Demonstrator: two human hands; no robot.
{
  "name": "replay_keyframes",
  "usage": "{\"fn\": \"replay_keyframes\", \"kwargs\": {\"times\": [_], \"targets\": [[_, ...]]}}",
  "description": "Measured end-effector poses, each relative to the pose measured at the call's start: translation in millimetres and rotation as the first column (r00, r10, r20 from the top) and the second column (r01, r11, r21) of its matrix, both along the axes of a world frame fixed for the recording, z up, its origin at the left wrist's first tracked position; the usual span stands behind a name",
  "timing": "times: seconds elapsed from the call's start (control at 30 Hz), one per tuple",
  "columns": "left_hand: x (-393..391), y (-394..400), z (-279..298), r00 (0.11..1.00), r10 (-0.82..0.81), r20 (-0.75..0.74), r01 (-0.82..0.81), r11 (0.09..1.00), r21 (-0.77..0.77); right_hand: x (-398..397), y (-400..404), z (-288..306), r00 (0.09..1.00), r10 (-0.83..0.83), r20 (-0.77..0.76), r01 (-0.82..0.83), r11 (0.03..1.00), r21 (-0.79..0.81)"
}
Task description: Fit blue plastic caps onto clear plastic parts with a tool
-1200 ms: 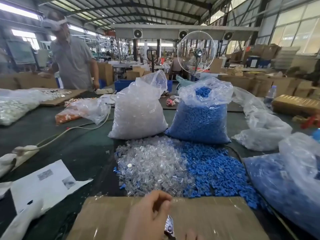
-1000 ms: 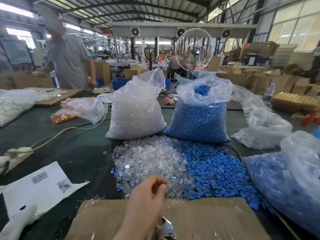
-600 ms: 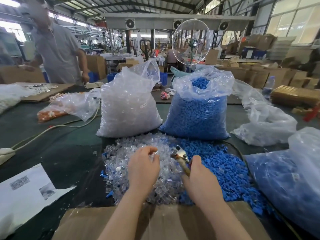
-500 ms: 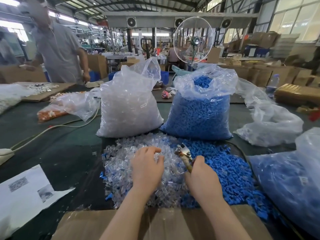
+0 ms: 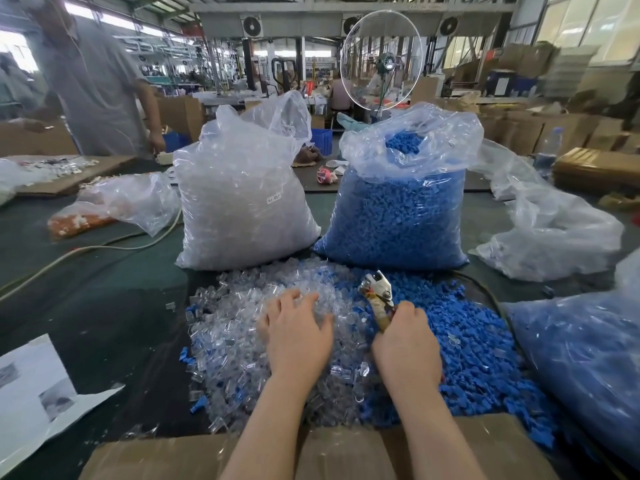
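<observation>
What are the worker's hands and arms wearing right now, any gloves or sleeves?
Nothing visible: the left hand and right hand are bare, with no gloves, and both forearms are uncovered down to the frame's bottom edge. No watch, ring or wristband shows.

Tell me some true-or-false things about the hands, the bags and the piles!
1. The right hand holds the tool. True.
2. The left hand rests on the blue caps. False: it lies on the clear parts.
3. The bag of blue caps stands right of the bag of clear parts. True.
4. The fan sits between the two piles. False: it stands far behind the bags.
</observation>
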State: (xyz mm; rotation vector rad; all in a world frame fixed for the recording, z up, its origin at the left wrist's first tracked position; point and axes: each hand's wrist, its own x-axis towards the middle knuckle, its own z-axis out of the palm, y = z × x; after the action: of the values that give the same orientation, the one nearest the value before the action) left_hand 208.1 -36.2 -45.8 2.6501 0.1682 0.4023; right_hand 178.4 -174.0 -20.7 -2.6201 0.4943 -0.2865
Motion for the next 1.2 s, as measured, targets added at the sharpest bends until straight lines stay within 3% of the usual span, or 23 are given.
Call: {"fn": "replay_keyframes", "kwargs": {"times": [0.3, 0.53, 0.87, 1.07, 1.2], "targets": [[-5, 3, -11, 0.989, -0.005, 0.148, 0.017, 0.997, -0.081, 6, -17, -21, 0.997, -0.044, -0.060, 0.039, 0.996, -0.081], [-7, 8, -7, 0.996, -0.015, 0.087, 0.020, 0.998, -0.062, 7, -17, -23, 0.995, -0.054, -0.086, 0.049, 0.997, -0.051], [-7, 8, -1, 0.985, -0.026, 0.168, 0.042, 0.995, -0.093, 7, -16, -24, 0.995, -0.024, 0.092, 0.022, 0.999, 0.028], [-9, 4, 2, 0.967, -0.075, 0.244, 0.108, 0.986, -0.127, 11, -11, -26, 0.973, 0.009, 0.232, -0.057, 0.977, 0.203], [-10, 1, 7, 0.939, -0.215, 0.267, 0.257, 0.957, -0.134, 12, -8, -26, 0.947, 0.042, 0.320, -0.157, 0.926, 0.343]]}}
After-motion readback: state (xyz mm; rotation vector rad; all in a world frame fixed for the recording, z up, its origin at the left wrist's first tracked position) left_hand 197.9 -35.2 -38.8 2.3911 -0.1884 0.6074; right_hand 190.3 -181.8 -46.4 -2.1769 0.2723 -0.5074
